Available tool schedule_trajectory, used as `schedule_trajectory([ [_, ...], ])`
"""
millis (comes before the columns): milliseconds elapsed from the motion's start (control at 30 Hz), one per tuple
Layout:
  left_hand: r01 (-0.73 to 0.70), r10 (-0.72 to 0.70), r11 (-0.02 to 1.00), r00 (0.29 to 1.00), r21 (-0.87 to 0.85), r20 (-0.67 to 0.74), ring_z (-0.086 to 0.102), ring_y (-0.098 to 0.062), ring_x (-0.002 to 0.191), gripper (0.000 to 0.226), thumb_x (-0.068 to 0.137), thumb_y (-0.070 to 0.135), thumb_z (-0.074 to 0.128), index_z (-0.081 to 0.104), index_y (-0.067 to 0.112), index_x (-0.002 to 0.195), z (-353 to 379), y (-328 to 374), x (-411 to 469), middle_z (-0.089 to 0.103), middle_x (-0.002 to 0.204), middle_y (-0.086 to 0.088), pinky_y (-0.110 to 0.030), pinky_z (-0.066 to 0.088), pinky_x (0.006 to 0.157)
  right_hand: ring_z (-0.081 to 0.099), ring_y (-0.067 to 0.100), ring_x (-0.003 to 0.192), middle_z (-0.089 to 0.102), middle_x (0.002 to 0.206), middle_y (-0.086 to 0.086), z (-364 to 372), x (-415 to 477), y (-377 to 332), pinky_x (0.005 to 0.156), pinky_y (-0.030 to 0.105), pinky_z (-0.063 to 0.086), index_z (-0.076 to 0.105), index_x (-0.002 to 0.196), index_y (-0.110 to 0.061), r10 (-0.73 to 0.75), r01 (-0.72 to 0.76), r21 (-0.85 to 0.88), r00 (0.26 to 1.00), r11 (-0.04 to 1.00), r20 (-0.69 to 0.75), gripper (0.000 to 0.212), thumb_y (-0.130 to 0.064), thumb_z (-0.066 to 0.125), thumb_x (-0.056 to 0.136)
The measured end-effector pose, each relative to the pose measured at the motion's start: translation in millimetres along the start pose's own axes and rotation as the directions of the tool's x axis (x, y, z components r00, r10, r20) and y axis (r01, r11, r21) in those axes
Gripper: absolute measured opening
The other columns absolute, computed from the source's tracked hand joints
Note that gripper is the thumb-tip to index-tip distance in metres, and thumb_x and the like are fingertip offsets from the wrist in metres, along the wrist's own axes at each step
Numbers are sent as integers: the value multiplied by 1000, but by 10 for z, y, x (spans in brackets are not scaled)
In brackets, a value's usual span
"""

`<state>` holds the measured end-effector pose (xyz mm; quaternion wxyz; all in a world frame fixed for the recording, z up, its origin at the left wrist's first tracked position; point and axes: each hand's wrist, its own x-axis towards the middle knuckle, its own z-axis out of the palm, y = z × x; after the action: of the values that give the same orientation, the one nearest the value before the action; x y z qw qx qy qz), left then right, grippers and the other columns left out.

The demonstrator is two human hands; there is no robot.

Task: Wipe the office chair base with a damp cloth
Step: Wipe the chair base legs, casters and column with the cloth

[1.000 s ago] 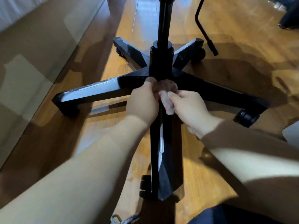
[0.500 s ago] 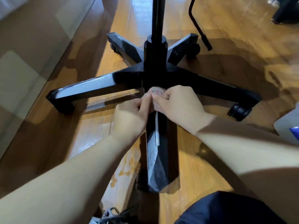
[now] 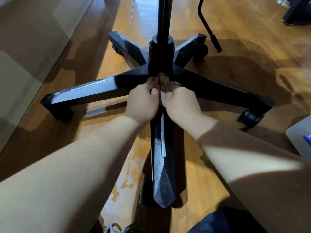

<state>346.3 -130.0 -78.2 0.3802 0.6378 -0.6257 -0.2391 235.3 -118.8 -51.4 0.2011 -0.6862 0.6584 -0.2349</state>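
A black five-legged office chair base stands on the wooden floor, its centre column rising out of view. A small pinkish cloth is bunched at the hub where the near leg meets the column. My left hand and my right hand sit side by side over the near leg, both with fingers curled on the cloth. Most of the cloth is hidden under my fingers.
Casters show under the legs, one at the right. A black lever hangs at the upper right. A pale wall panel runs along the left. A white object sits at the right edge. Dark furniture stands far right.
Both hands slid with the cloth down the near leg half a second ago, and have now moved back up to the hub. My view has tilted slightly.
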Motion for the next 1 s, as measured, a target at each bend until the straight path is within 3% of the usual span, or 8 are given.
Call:
schedule_trajectory([
  [167, 128, -118, 988, 988, -91, 100, 39, -6, 134, 39, 100, 35, 45, 52, 29, 138, -90, -89, -614, 48, 144, 11, -8, 24, 101, 60, 31, 95, 66, 100, 15, -141, -368, 43, 69, 25, 33, 66, 98, -5, -49, 72, -123, 982, 990, 180, 27, -17, 43, 99],
  [333, 176, -176, 984, 966, 16, 189, 54, -5, 113, 58, 87, 57, 50, 49, 31, 139, -234, -119, -1075, 57, 134, 13, -13, 39, 82, 56, 17, 66, 60, 68, 7, -375, -746, 115, 62, 28, 40, 71, 75, -6, 48, -96, 92, 903, 991, 427, 25, -15, 55, 92],
  [433, 52, -75, 986, 988, 157, 139, 54, -10, 88, 60, 82, 54, 63, 46, 25, 132, -201, 2, -1053, 60, 119, 2, -11, 35, 60, 67, 13, 82, 71, 91, 3, -473, -715, 191, 71, 26, 56, 73, 96, -13, 209, -446, 457, 852, 770, 480, 17, -15, 56, 92],
  [567, -8, -33, 962, 989, 275, 147, 52, -27, 120, 40, 99, 25, 47, 48, 22, 138, -119, 136, -480, 49, 135, -10, -24, 39, 84, 66, 14, 90, 64, 115, 4, -549, -486, 454, 60, 25, 60, 56, 130, -16, 418, -533, 638, 842, 555, 340, 33, -18, 43, 100],
  [700, -150, 108, 971, 970, 184, 219, 17, -21, 147, 49, 94, 33, 52, 49, 11, 138, -83, 91, -615, 29, 156, -6, -31, 14, 119, 67, 17, 90, 66, 112, 6, -455, -412, 769, 54, 23, 58, 55, 129, -16, 474, -590, 607, 802, 533, 364, 31, -17, 44, 100],
  [833, -532, 430, 845, 740, 58, 518, 11, -5, 141, 35, 92, 26, 59, 61, 11, 123, -243, -130, -601, 43, 148, -5, -7, -4, 112, 64, 19, 97, 65, 115, 8, -233, -305, 905, 50, 24, 56, 52, 132, -10, 518, -681, 587, 725, 438, 454, 33, -17, 42, 101],
  [900, -486, 407, 872, 788, 62, 461, 16, 7, 133, 35, 97, 20, 53, 57, 17, 131, -259, -93, -177, 47, 145, 0, 2, 1, 105, 64, 20, 98, 64, 121, 8, -102, -298, 955, 54, 24, 54, 52, 133, -10, 521, -708, 563, 701, 426, 487, 34, -18, 40, 102],
  [1000, -382, 341, 924, 859, 34, 381, 36, -4, 133, 36, 96, 19, 41, 65, 18, 123, -171, 35, -50, 58, 131, 6, -24, 22, 116, 65, 16, 86, 67, 111, 6, 8, -324, 1020, 57, 24, 53, 56, 128, -9, 526, -721, 543, 690, 431, 498, 31, -17, 43, 101],
])
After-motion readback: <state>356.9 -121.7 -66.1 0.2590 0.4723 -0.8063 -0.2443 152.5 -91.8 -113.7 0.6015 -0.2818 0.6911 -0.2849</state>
